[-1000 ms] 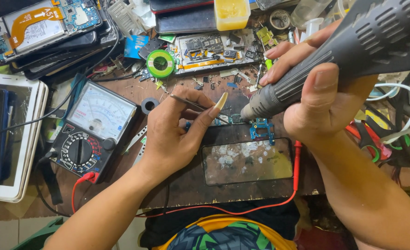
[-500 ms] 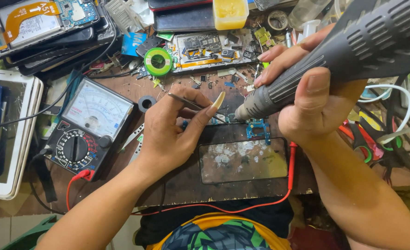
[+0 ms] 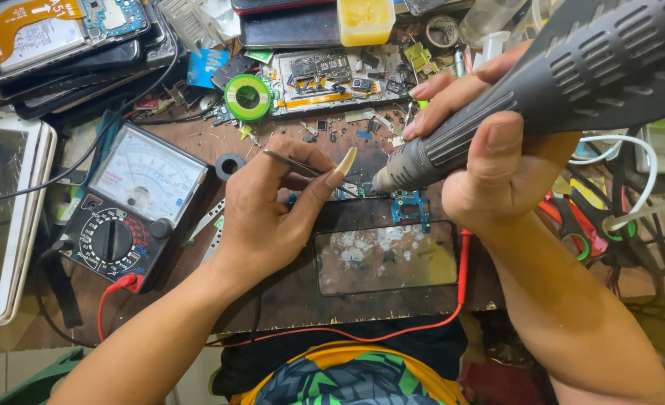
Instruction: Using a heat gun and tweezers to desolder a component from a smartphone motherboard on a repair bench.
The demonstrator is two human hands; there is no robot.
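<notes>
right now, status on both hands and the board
Left hand pinching tweezers at small blue circuit board. Right hand gripping hot air gun, nozzle just left of board. Nothing between.

Bench crowded on nearly every side. Left hand (image 3: 272, 214) with tweezers (image 3: 302, 166) and right hand (image 3: 490, 161) with grey hot-air tool (image 3: 542, 82) close in over the small blue board (image 3: 411, 206); only a narrow gap between the 2. Left approach blocked by analog multimeter (image 3: 133, 202) and its red lead (image 3: 115, 289). Far side walled by stacked phones (image 3: 70, 45), green tape roll (image 3: 247, 97), opened phone board (image 3: 332, 75). Right side tangled with cables and cutters (image 3: 580, 232). Freest room: near edge, around the glass panel (image 3: 385, 259).
</notes>
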